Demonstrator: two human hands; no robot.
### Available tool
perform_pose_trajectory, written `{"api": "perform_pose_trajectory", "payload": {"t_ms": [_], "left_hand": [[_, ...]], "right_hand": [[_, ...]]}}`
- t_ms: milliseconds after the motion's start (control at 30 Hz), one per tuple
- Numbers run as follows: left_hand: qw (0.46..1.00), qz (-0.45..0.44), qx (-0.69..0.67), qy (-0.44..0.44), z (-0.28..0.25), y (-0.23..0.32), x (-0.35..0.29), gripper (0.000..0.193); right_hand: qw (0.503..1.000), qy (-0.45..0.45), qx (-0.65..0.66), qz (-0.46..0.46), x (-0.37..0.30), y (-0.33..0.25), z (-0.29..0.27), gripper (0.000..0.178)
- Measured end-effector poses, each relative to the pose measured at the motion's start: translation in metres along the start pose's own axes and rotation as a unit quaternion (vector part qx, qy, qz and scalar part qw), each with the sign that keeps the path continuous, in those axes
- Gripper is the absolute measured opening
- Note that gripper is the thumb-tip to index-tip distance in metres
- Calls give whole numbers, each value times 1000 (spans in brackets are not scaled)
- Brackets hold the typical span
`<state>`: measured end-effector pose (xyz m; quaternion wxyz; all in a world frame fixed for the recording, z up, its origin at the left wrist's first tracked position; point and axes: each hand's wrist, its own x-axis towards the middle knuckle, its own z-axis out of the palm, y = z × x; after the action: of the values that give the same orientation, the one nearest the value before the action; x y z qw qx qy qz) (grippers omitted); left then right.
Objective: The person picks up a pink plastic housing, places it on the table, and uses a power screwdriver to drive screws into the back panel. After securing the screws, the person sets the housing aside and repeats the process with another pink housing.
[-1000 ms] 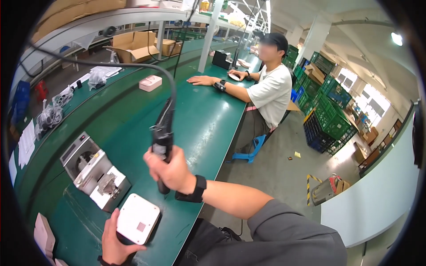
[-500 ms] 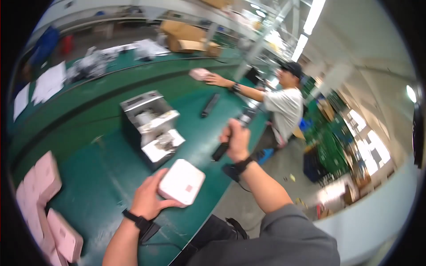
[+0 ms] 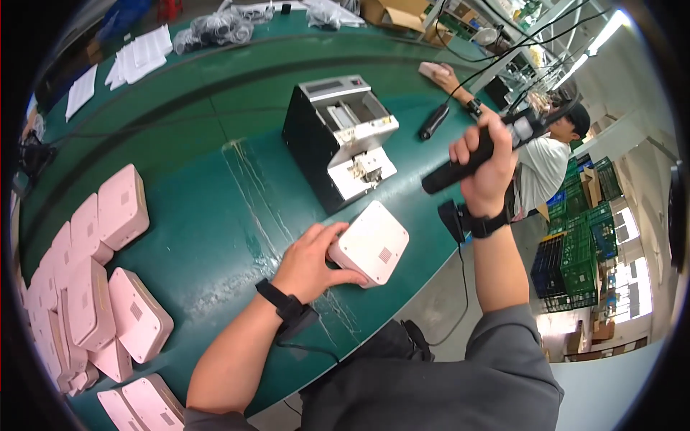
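Note:
My left hand [image 3: 310, 262] grips the left edge of a pale pink square plastic casing [image 3: 368, 248]. The casing has rounded corners, small corner holes and a patch of tiny vents on its upward face. My right hand [image 3: 489, 161] is raised to the right, wrapped round a black electric screwdriver [image 3: 453, 171] held at a slant. The screwdriver's lower end is apart from the casing. Just beyond the casing stands a black and silver screw feeder [image 3: 338, 136] with an open top tray.
Several pink casings [image 3: 122, 208] are piled at the left. A second black screwdriver [image 3: 434, 122] is near the feeder. At the far right, a co-worker's hand [image 3: 447, 77] touches another pink casing [image 3: 432, 70]. Papers [image 3: 140, 56] and plastic bags [image 3: 215, 27] lie at the back; green crates [image 3: 578, 251] stand on the right.
The view has turned, so the feeder, casing and both hands appear farther right and more of the left pile shows. Both hands keep their holds.

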<state>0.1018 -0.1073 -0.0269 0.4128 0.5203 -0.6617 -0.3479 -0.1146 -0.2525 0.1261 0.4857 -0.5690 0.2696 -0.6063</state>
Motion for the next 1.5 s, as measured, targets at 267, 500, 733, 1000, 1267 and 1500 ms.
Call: {"api": "perform_pose_trajectory", "payload": {"t_ms": [267, 500, 733, 1000, 1267, 1500], "left_hand": [[999, -24, 27, -36, 0, 10, 5, 83], [996, -65, 24, -51, -3, 13, 9, 88], [995, -20, 98, 8, 8, 40, 1, 98], [961, 39, 271, -27, 27, 54, -3, 93], [964, 32, 263, -15, 29, 59, -3, 88], [963, 49, 266, -4, 28, 57, -6, 85]], "right_hand": [[996, -63, -66, -20, 24, 15, 56, 24], [993, -103, 58, 20, -3, -6, 26, 23], [975, -195, 90, 54, -47, -25, -29, 29], [977, -173, 117, 39, -64, -31, -39, 35], [974, -209, 64, 65, -67, -22, -36, 39], [968, -225, 49, 103, -80, -19, -25, 38]]}}
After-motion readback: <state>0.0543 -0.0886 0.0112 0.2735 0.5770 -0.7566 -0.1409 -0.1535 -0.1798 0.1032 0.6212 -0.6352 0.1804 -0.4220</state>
